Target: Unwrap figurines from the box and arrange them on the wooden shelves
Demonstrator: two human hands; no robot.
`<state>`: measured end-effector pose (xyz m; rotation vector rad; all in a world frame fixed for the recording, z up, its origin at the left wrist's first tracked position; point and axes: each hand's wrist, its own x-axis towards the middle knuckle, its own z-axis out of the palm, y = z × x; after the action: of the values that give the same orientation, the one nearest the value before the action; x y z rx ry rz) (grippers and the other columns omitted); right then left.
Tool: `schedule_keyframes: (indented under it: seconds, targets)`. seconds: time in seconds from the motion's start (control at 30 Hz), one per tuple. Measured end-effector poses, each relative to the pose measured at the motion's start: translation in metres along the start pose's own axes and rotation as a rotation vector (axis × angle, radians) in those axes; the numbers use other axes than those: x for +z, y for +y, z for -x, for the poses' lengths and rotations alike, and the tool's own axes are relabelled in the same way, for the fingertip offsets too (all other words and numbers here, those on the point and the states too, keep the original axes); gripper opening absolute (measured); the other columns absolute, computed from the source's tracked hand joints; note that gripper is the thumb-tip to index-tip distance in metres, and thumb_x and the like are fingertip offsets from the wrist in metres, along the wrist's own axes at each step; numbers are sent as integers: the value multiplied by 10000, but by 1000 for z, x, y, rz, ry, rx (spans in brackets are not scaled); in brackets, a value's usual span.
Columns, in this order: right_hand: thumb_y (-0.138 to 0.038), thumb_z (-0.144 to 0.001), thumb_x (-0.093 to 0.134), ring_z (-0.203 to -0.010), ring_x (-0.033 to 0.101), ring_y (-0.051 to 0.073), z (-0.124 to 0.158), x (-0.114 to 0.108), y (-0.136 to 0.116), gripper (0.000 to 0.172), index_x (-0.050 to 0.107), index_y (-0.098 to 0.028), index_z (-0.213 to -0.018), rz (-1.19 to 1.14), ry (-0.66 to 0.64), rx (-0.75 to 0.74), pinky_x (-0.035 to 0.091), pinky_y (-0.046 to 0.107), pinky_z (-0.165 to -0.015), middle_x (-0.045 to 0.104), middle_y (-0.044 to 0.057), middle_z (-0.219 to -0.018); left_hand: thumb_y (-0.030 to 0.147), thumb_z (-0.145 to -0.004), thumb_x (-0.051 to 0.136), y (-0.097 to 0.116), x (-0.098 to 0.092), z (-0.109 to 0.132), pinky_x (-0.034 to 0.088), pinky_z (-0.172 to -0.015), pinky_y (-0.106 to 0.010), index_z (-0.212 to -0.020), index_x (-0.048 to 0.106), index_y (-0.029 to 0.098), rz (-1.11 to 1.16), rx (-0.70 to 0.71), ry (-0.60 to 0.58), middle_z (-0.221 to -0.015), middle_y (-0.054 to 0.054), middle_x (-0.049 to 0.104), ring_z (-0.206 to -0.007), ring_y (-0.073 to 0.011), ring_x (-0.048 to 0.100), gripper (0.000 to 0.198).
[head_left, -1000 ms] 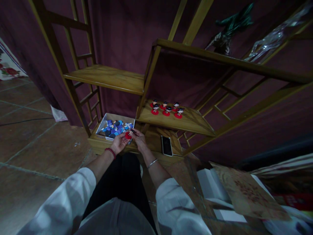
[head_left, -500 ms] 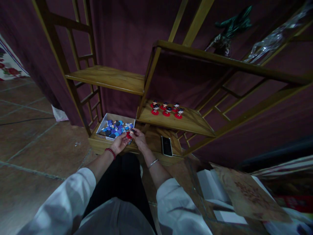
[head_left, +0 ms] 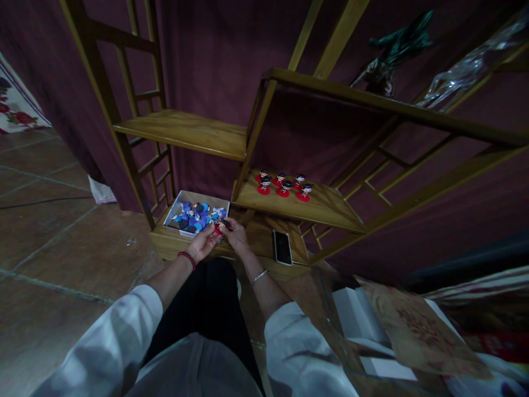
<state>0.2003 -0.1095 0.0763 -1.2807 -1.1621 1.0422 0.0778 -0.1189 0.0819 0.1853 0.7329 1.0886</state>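
Observation:
Between my two hands is a small figurine point(head_left: 219, 227) with a red base and a dark top. My left hand point(head_left: 204, 244) grips it from the left, and my right hand point(head_left: 237, 235) pinches it from the right. Just behind my hands sits an open white box point(head_left: 168, 219) holding several blue, purple and black figurines point(head_left: 198, 214). On the wooden shelf point(head_left: 330, 213) to the right stand several red-based figurines point(head_left: 285, 188) with black hair, in two rows.
A black phone point(head_left: 282, 247) lies on the low board right of my hands. An upper left shelf point(head_left: 185, 132) and a slanting post point(head_left: 258, 118) frame the box. White boxes point(head_left: 361, 311) and a printed sheet point(head_left: 421, 325) lie at lower right. Green ornament point(head_left: 403, 47) stands high up.
The view has shifted very slightly. My hands stay on the red-based figurine in nearly the same place; nothing else has visibly moved.

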Motion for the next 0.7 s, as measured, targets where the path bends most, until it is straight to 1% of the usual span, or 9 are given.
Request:
schedule_keyframes:
  seconds: [0.2, 0.37, 0.5, 0.7]
  targets:
    - [-258, -620, 662, -755, 617, 140, 0, -2, 1, 312, 646, -225, -930, 85, -25, -18, 487, 287, -770, 690, -21, -831, 124, -832, 525, -4, -2, 2, 515, -650, -193, -802, 608, 108, 9, 7, -32, -746, -56, 653, -666, -92, 621, 90]
    - [-264, -642, 650, -743, 620, 149, 0, -5, 3, 316, 652, -238, -957, 155, -38, -37, 488, 305, -768, 693, -19, -825, 127, -842, 511, -9, -4, 1, 513, -640, -187, -807, 609, 108, 52, 13, -31, -749, -49, 653, -649, -81, 614, 105]
    - [-250, -639, 661, -765, 627, 161, 5, -10, -2, 307, 661, -265, -946, 146, -33, -44, 488, 315, -790, 700, -24, -828, 126, -831, 528, -12, -2, 1, 515, -654, -188, -821, 616, 109, 64, -8, -28, -748, -50, 655, -652, -82, 619, 90]
    - [-249, -648, 653, -769, 629, 169, 12, -15, -10, 279, 669, -260, -927, 159, -37, -69, 488, 319, -798, 701, -29, -808, 124, -833, 525, -16, 2, 3, 519, -633, -191, -815, 615, 109, 69, -19, -29, -735, -48, 656, -633, -85, 623, 94]
